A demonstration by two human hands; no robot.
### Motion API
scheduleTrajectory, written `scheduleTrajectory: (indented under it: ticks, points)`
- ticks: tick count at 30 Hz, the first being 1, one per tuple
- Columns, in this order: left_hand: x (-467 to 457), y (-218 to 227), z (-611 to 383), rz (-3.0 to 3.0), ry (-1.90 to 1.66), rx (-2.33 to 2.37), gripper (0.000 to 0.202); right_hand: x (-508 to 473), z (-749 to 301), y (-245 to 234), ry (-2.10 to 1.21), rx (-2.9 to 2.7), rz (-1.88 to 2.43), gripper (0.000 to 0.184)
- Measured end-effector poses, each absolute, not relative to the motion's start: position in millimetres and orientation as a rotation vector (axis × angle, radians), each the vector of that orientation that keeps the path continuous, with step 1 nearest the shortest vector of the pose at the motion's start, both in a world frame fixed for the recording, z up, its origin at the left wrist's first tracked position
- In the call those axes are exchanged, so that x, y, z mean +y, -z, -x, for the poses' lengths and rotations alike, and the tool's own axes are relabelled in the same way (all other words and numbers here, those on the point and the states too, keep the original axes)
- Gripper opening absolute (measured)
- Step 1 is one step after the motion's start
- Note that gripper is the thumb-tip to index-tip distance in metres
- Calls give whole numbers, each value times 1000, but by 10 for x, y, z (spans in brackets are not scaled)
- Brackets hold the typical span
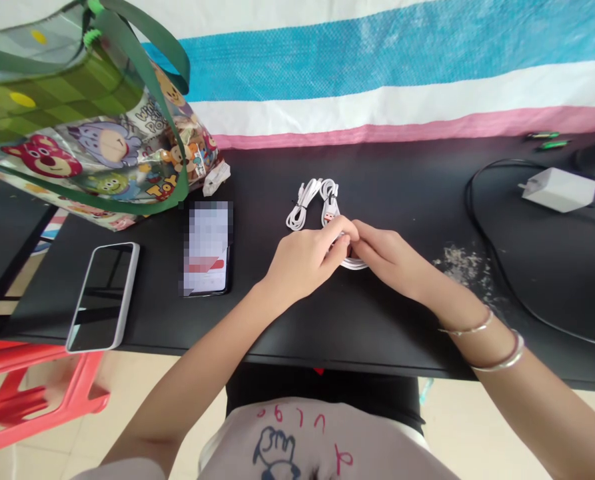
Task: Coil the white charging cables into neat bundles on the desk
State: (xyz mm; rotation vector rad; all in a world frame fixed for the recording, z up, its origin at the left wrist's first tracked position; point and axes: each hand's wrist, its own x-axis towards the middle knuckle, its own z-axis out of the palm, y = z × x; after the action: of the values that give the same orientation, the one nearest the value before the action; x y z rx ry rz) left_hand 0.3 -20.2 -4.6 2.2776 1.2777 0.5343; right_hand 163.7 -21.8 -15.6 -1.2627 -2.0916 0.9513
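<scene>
**Left hand (304,260) and right hand (390,257) pinch a white flat cable (312,203)**

Both hands are curled, with the fingers pressed close together. They pinch a loop of the cable near the middle of the black surface (377,180). The other loops lie just past the hands, and a plug end (330,215) with a bit of pink sits on top. Holding the loop tight with the fingers close is a good way to stop it from slipping.

A phone (207,250) with a blurred screen lies left of the hands. Farther left is a phone in a pale case (104,297). A clear bag with cartoon pictures (97,133) sits at the back. On the right are a white charger (560,190) and a black cord (482,227). The right arm wears 2 silver bangles (482,340).
</scene>
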Motion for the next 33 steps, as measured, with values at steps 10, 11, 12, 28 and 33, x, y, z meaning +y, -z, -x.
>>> scheduleTrajectory:
  ticks: [10, 11, 12, 28, 33]
  points:
    - [-204, 56, 3, -2313, -524, 1282, 23, -220, -1639, 164, -939, -2108, 1259, 17]
    - [-205, 56, 4, -2321, -522, 1282, 24, -221, -1639, 162, -940, -2110, 1260, 17]
    - [-205, 55, 5, -2326, -520, 1282, 24, -222, -1638, 159, -940, -2112, 1261, 17]
    - [-201, 117, 11, -1852, -906, 1106, 32, -263, -1577, 98, -934, -1890, 1225, 11]
    - [-198, 110, -15, -1689, -1004, 1066, 31, -267, -1566, 107, -1078, -1708, 1194, 12]
